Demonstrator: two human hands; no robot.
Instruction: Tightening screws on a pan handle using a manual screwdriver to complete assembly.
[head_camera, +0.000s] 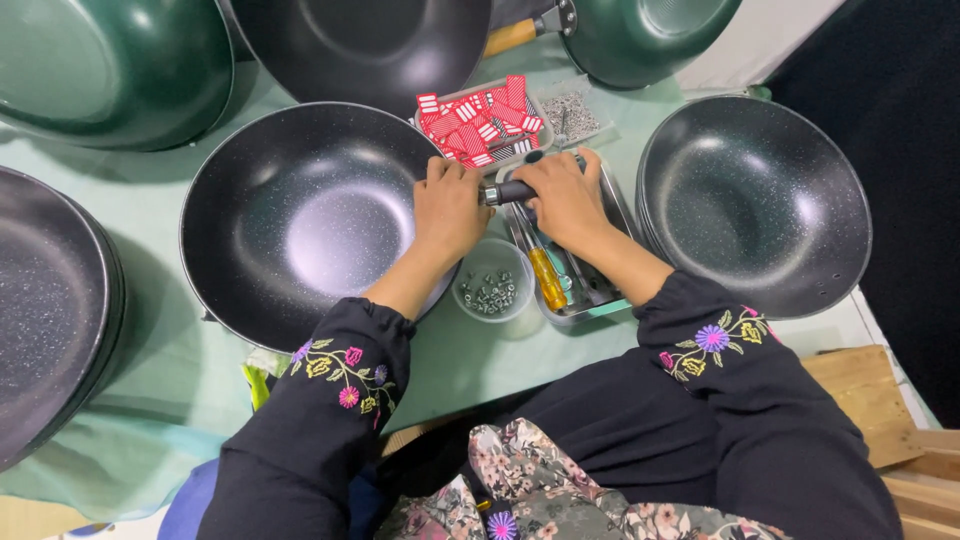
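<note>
A dark speckled wok (300, 215) lies in front of me on the green cloth. My left hand (447, 208) grips its right rim. My right hand (560, 195) is closed around a black handle (507, 192) with a metal collar, held against that rim. Below my hands stands a small clear bowl of screws (490, 287). A metal tray (590, 292) beside it holds a yellow-handled screwdriver (547, 277).
A stack of dark woks (755, 200) sits at right, another stack (50, 300) at left. Green woks (105, 65) and a dark wok (365, 40) line the back. A tray of red-and-white packets (480, 125) and a tray of small screws (572, 112) stand behind my hands.
</note>
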